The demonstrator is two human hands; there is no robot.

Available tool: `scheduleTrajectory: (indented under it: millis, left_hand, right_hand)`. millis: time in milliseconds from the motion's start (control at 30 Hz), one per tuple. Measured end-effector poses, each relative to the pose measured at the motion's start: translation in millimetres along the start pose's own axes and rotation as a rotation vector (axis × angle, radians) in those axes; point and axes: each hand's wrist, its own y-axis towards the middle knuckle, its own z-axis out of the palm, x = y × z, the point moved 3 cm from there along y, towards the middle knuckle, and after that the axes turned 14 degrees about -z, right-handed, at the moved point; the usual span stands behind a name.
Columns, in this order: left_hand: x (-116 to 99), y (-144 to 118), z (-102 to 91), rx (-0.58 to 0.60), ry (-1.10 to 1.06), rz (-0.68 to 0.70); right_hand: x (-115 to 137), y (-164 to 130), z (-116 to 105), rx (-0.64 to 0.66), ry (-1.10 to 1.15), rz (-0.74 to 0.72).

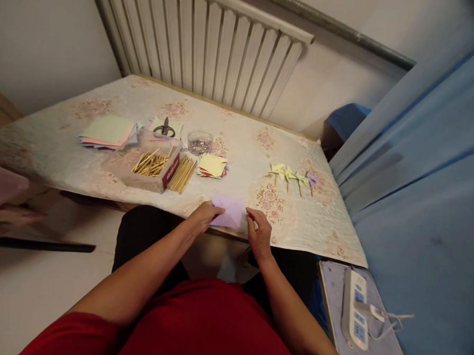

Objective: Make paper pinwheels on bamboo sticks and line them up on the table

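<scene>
A square of purple paper (229, 212) is held at the near edge of the table, with faint lines on its surface. My left hand (208, 214) grips its left side, thumb on top. Just off the paper's right edge, my right hand (260, 230) has its fingertips pinched together; whatever they hold, if anything, is too small to make out. Beyond the paper lies a stack of cut paper squares (212, 166), yellow on top. To the right, several small paper pinwheels on sticks (288, 174) lie in a row, yellow, green and purple.
At the left stand a clear box of wooden sticks (152, 163), a bundle of sticks (182, 174) and a pile of coloured paper (108, 130). Scissors (165, 128) and a clear bowl of small metal pieces (199, 144) sit behind. A power strip (356, 308) lies at right.
</scene>
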Motion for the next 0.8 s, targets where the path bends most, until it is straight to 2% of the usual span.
scheduleTrajectory:
  millis: [200,367,567,633,800]
  left_hand:
    - [2.5,-0.3,-0.2,0.058,0.022,-0.016]
    - [1.2,-4.6,1.2,0.082,0.046,-0.013]
    - [0.6,-8.0,0.9,0.040,0.135,-0.017]
    - [1.6,-6.7,0.3,0.035,0.142,-0.014]
    - [1.8,-3.9,-0.5,0.054,0.100,0.009]
  right_hand:
    - [-2.6,-0.3,-1.8,0.153,0.190,0.032]
    - [2.6,5.5,0.3,0.193,0.232,0.020]
    - [6.0,11.8,0.6,0.207,0.294,0.039]
    - [6.5,11.9,0.5,0.191,0.308,0.073]
    - [5.6,2.4,-1.3,0.026,0.316,0.164]
